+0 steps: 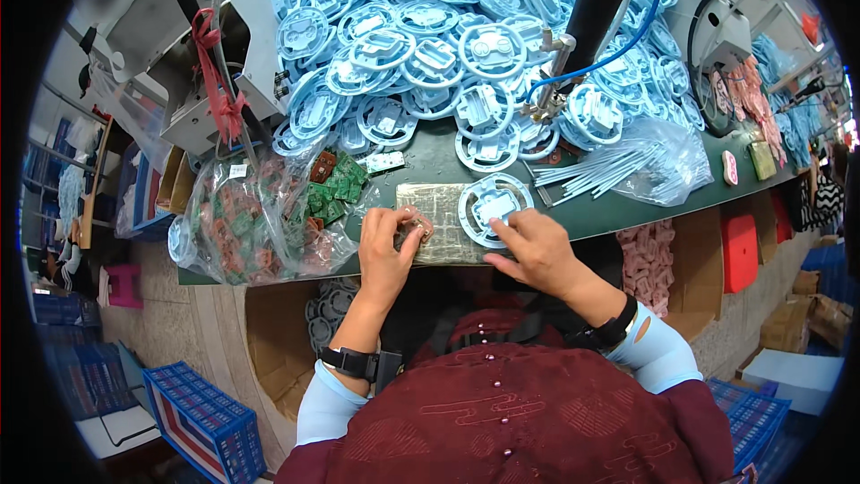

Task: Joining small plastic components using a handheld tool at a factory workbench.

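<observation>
My left hand (387, 246) is closed in a pinch on a small reddish-brown piece (415, 224), partly hidden by the fingers, which looks like a little circuit board. It is held over the left part of a worn, tape-covered block (436, 206) at the table's front edge. On the block's right side lies a light-blue round plastic part (490, 203) with a ring-shaped rim and a raised middle. My right hand (537, 251) has its curled fingertips on the lower right of that part, the thumb by the rim.
A large heap of similar blue parts (430, 54) covers the back. Left stands a plastic bag (242, 224) of brown and green boards (336, 186). Right lie white sticks (596, 175). A black post (598, 0) with a blue hose overhangs the table.
</observation>
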Tool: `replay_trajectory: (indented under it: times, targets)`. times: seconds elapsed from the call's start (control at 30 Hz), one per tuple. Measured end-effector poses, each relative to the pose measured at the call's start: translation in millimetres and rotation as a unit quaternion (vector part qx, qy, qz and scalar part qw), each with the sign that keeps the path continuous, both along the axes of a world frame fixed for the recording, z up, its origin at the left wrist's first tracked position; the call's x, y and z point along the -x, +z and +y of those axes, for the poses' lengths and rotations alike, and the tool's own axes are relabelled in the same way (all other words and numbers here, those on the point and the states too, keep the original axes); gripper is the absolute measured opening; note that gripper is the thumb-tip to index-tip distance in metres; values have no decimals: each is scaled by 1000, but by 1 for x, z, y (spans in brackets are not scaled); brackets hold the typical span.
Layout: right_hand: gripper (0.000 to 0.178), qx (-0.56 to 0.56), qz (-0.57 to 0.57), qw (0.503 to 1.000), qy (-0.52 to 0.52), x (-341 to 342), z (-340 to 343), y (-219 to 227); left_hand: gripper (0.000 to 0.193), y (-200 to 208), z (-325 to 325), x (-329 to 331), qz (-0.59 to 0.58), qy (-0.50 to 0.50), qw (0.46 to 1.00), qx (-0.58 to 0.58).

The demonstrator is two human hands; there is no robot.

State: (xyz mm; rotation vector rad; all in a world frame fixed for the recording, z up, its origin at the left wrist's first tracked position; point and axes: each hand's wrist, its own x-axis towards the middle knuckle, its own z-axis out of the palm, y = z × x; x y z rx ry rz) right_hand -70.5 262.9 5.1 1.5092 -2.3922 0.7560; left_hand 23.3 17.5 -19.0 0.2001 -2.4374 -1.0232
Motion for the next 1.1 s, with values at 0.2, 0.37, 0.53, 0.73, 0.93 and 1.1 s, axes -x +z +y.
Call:
replay_trajectory:
  times: [0.2, 0.37, 0.53, 0.73, 0.93, 1.1]
  targets:
    - [34, -40, 38, 998, -5, 4, 5, -17, 16, -7, -4, 3, -14, 10, 1000, 8]
    - [30, 18, 71, 997, 6, 18, 8, -17, 14, -5, -10, 2, 8, -7, 999, 37]
    - [30, 55, 58, 997, 21, 20, 3, -20, 15, -3, -14, 2, 21, 4, 998, 52]
    - [32, 42, 68, 996, 42, 13, -1, -21, 16, 18, -2, 8, 58, -44, 997, 36]
    - [32, 50, 66, 995, 54, 11, -2, -28, 21, 16, 17, 28, 27, -124, 986, 108]
    - [34, 56, 69, 995, 52, 9, -2, -27, 18, 12, 20, 37, 26, -155, 981, 116]
